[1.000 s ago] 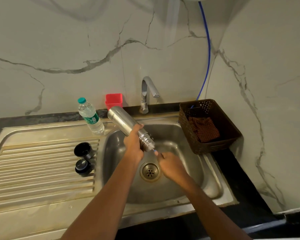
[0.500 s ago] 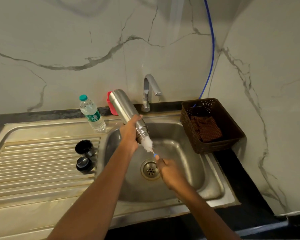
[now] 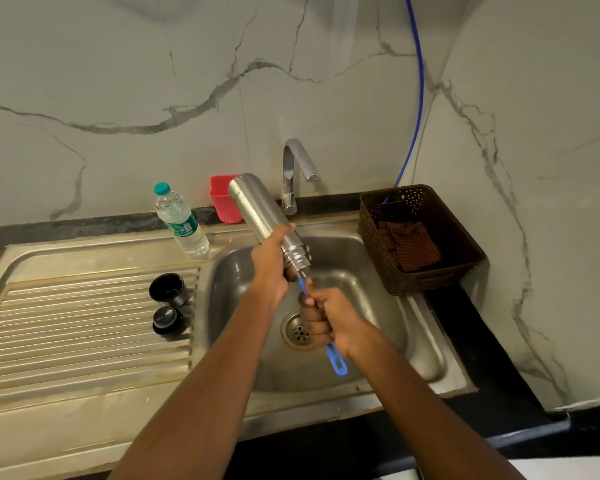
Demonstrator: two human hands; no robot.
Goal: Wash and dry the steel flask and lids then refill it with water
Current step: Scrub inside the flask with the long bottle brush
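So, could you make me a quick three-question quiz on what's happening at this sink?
1. True or false: the left hand grips the steel flask tilted, mouth lower than base.
2. The right hand holds: A sponge, B blue-handled brush, C spoon?
3. Where do the two black lids sit?
Key: 1 true; 2 B; 3 on the ribbed drainboard, left of the basin.
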